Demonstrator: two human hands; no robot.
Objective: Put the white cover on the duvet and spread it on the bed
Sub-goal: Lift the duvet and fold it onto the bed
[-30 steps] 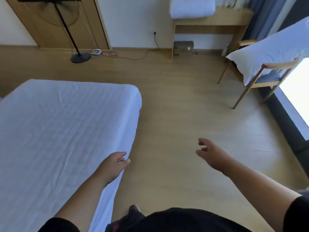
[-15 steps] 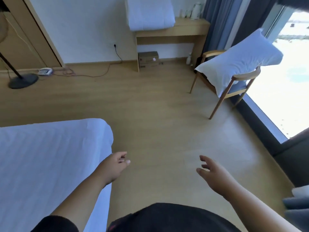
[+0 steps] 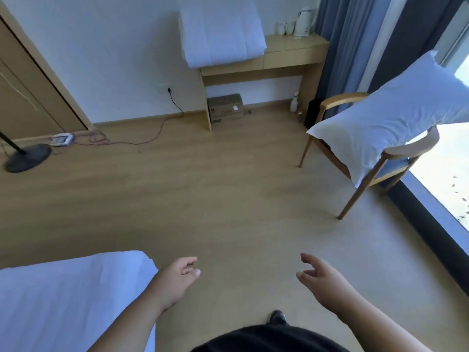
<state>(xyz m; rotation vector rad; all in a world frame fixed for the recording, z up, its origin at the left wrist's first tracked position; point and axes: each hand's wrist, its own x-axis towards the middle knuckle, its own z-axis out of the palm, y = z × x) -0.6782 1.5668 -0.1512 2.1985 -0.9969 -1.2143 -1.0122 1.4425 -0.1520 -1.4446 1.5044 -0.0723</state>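
Both the left hand [image 3: 175, 282] and right hand [image 3: 323, 279] hang loosely spread and empty over the floor [image 3: 215, 194], the folded duvet [image 3: 220, 34] far off on the worktop [image 3: 291, 50].

1. The bed [image 3: 63, 301], at 8 o'clock, shows only its white sheet.
2. The surface [image 3: 291, 47], at 12 o'clock against the wall, carries a folded white duvet [image 3: 220, 34] overhanging its left end, and a white kettle [image 3: 304, 19] with small cups at its right end.
3. The chair [image 3: 368, 158], at 2 o'clock, bears a white pillow [image 3: 390, 118].
4. The wooden floor [image 3: 203, 199] carries a cardboard box [image 3: 224, 107] under the surface, a lamp base [image 3: 28, 156] at 10 o'clock and a power strip [image 3: 62, 138] beside it.
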